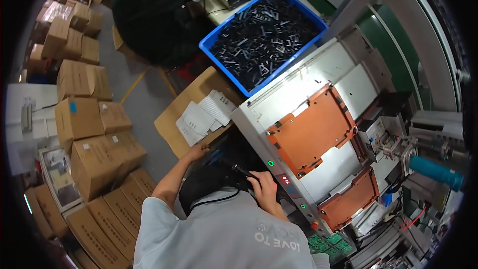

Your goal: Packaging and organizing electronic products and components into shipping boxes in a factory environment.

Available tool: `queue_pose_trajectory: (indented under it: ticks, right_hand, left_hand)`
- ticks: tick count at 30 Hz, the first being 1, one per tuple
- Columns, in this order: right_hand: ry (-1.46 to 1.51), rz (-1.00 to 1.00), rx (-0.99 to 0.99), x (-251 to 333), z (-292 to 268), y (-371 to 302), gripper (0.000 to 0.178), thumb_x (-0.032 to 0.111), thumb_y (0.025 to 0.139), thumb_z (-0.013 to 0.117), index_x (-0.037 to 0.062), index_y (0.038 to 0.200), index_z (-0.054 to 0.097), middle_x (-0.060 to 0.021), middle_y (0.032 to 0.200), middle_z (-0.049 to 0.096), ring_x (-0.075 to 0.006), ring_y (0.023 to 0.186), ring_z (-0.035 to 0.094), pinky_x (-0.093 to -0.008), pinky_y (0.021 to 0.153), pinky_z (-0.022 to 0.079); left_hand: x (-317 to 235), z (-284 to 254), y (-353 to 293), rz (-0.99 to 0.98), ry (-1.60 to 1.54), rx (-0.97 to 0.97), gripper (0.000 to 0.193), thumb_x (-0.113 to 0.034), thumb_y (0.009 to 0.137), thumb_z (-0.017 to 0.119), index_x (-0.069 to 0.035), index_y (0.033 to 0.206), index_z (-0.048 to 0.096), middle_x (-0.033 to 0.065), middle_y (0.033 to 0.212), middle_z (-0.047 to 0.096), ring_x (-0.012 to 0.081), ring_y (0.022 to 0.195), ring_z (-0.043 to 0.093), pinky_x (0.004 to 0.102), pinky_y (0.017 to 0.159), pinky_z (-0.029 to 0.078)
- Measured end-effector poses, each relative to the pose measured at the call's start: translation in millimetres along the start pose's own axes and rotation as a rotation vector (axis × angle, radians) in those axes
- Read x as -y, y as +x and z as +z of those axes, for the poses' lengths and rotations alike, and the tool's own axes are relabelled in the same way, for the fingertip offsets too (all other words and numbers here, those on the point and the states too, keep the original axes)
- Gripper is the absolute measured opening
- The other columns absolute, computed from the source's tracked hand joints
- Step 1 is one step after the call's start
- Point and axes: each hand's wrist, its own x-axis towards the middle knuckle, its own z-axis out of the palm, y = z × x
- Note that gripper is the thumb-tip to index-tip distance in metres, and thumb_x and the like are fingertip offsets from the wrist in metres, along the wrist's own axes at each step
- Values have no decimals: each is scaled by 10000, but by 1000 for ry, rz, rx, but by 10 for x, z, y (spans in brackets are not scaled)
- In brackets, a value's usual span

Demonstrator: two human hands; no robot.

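My left hand (199, 151) is low beside the near edge of a brown cardboard sheet (172, 119); its fingers are too small and dark to read. Stacked white flat pieces (196, 122) with small dark slots lie on that sheet, just beyond the hand. My right hand (265, 189) is over my dark lap, next to the front of a white machine (256, 129). Its fingers curl at the end of a black ribbed rod (243, 170), whose kind I cannot make out. Between the hands the dark lap area (209, 182) hides detail, with a blurred bluish patch in it.
Two orange-brown fixture plates (316, 129) lie on the machine bed, with lit green buttons (271, 163) on its front. A blue bin (224, 57) of small black parts stands beyond. Another person (149, 17) works at far left. Cardboard boxes (99, 164) line the left side.
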Motion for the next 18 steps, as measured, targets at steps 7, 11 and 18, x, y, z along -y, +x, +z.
queue_pose_trajectory:
  ticks: [7,11,18]
  right_hand:
    - [-85,45,41,-8,145,58,135,101,809,689,32,918,647,-108,827,601,-267,696,592,-339,583,474]
    - [-120,68,50,3,329,165,130,100,820,682,36,925,642,-109,820,591,-282,700,580,-360,582,464]
    - [-119,-38,79,218,495,440,124,69,807,686,21,911,638,-114,817,597,-278,714,585,-348,597,468]
  left_hand:
    - [674,126,-490,-17,-18,95,295,-301,869,602,-30,986,616,163,907,649,295,879,624,387,772,481]
    - [640,-107,-451,-127,-160,162,281,-304,896,579,-55,1019,616,98,866,641,210,810,610,343,726,488]
    - [906,-359,-644,-316,-784,-16,270,-289,907,561,-39,994,613,44,779,600,145,670,573,319,563,476]
